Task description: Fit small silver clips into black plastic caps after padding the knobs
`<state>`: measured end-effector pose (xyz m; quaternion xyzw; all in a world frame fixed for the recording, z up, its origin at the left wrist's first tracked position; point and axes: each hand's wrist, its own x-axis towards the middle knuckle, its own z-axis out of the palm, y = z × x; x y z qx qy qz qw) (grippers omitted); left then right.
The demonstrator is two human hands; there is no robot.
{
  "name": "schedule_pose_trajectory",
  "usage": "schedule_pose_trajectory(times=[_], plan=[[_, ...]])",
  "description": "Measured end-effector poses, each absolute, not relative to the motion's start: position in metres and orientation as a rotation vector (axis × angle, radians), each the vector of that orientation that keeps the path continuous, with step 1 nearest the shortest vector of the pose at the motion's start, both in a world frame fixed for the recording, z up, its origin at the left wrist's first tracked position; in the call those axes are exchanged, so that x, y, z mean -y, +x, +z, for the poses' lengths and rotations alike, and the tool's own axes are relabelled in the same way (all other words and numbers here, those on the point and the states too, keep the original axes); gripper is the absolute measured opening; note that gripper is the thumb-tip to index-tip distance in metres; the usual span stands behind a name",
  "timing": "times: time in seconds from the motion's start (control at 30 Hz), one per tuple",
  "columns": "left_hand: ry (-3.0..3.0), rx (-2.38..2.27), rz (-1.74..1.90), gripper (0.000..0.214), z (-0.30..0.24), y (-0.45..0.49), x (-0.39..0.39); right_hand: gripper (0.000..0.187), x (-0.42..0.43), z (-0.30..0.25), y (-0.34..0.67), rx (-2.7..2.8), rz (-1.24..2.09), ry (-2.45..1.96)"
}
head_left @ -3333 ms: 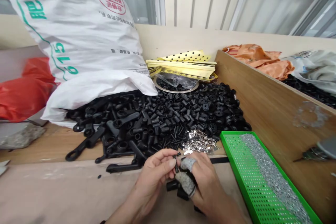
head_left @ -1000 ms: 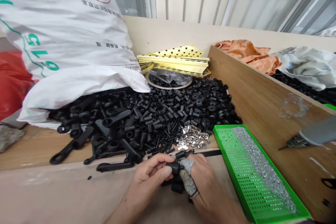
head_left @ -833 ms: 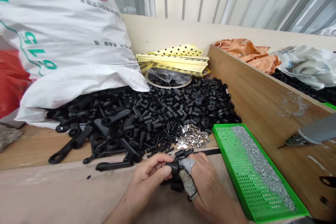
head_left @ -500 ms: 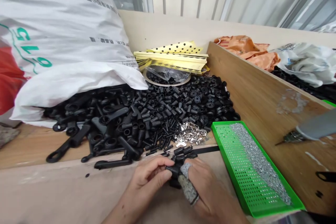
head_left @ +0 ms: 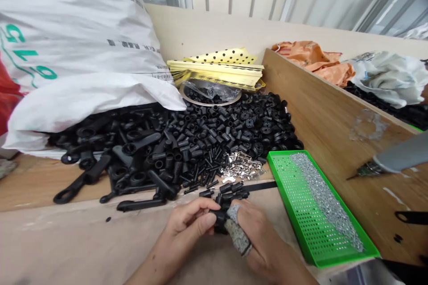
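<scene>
My left hand pinches a black plastic part between thumb and fingertips, low in the middle of the view. Against the right side of that part, my right hand is closed, with grey speckled wraps on its thumb and a finger. Its fingers hide much of the part, so the exact shape does not show. Just beyond the hands lie several short black cylindrical pieces. Behind them are small shiny metal clips and dark screws or springs.
A heap of black crank handles spills from a white sack at left. Round black caps and a metal bowl are farther back. On the right are a green tray of small metal pieces, a wooden divider and a grey pointed-tip tool.
The view has shifted slightly, so the scene sits a little further left and up. Both hands stay together at the black part, with only slight finger movement.
</scene>
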<state>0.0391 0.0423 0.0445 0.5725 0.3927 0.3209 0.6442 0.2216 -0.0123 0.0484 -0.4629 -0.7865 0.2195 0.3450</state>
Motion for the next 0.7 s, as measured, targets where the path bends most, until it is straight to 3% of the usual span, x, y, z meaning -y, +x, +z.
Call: schedule_pose_trajectory(times=[0.3, 0.7], plan=[[0.917, -0.975, 0.643, 0.037, 0.04, 0.047, -0.036, 0.014, 0.007, 0.042, 0.223, 2.27, 0.169, -1.222], [1.671, -0.884, 0.901, 0.013, 0.032, 0.038, -0.027, 0.022, 0.025, 0.03, 0.211, 1.697, 0.65, -1.354]])
